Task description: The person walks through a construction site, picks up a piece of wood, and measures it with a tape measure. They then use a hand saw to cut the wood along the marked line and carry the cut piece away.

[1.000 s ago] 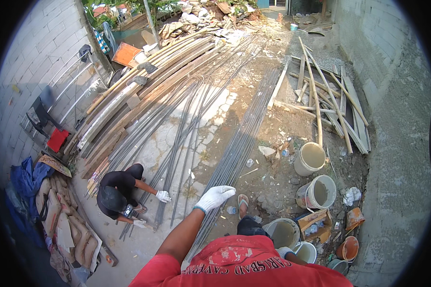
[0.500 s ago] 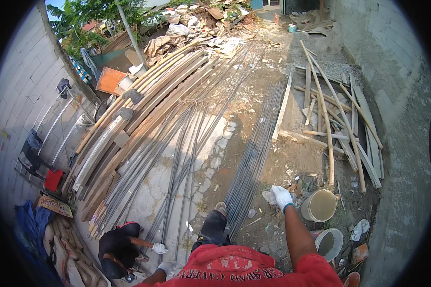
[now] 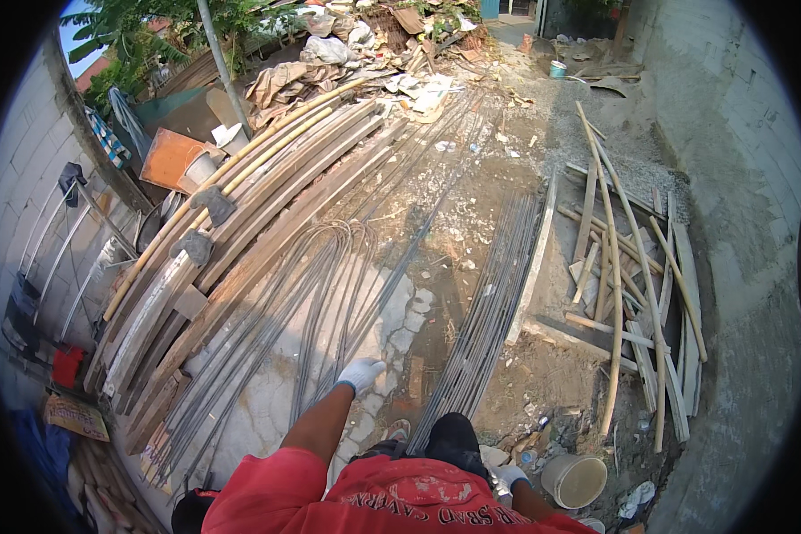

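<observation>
My left hand (image 3: 361,375), in a white glove with a blue cuff, is stretched forward over the cracked concrete. Its fingers look loosely spread, and I see nothing in it. Beneath and beyond it run long thin steel bars (image 3: 316,307), several with bent looped ends. Down beside my right leg is my right hand (image 3: 508,479), also gloved in white. Its fingers are too hidden to make out. A dense bundle of straight steel bars (image 3: 485,307) lies on the ground ahead of my feet, touched by neither hand.
Timber beams (image 3: 276,240) and bamboo poles (image 3: 258,162) are stacked at left. Loose poles and planks (image 3: 614,267) lie at right, near a bucket (image 3: 575,481). A rubble heap (image 3: 329,62) rises at the back. A crouching co-worker (image 3: 192,511) shows partly at lower left.
My left hand has swung forward and my right hand back beside my leg. My view has shifted forward; the co-worker and the buckets have slid toward the lower edge.
</observation>
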### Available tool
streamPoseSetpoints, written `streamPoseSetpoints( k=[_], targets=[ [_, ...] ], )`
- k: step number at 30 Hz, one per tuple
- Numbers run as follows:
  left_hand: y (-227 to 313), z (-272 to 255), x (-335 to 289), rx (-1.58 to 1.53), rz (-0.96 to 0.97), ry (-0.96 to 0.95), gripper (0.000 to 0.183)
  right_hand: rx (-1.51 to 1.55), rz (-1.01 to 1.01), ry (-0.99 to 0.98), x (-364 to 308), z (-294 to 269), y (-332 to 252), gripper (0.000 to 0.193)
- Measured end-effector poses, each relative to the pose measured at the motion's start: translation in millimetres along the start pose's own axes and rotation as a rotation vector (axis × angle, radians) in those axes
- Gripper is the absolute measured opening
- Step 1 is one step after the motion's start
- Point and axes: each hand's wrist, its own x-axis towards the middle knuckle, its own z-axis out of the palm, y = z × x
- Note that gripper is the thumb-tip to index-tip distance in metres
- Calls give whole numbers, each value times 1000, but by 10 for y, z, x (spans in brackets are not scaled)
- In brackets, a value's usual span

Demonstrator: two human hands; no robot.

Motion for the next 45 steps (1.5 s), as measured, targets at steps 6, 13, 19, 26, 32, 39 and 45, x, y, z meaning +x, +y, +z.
streamPoseSetpoints(
  k=[6, 13, 19, 26, 32, 39, 45],
  targets=[
    [1970, -1168, 2018, -122, 159, -40, 52, 30, -265, 91, 124, -751, -1392, 42],
    [1993, -661, 3740, 173, 79, -220, 59, -710, -324, 432, 1694, -3128, -3022, 64],
    [-316, -1544, 3000, -206, -903, -402, 52, -50, -647, 516, 587, -4058, -7253, 59],
    [97, -1981, 4600, -879, -1117, -359, 30, -72, -646, 531, 625, -5453, -9904, 90],
    [895, -2471, 8430, 281, -460, -545, 70, -229, -426, 514, 1213, -5922, -10819, 106],
    [4656, -4185, 12646, 11, 174, -192, 59, -419, -286, 480, 1609, -7093, -11738, 69],
    [6173, -5388, 14640, -14, 305, -84, 52, -903, -335, 361, 3027, -8258, -13365, 55]
  ],
)
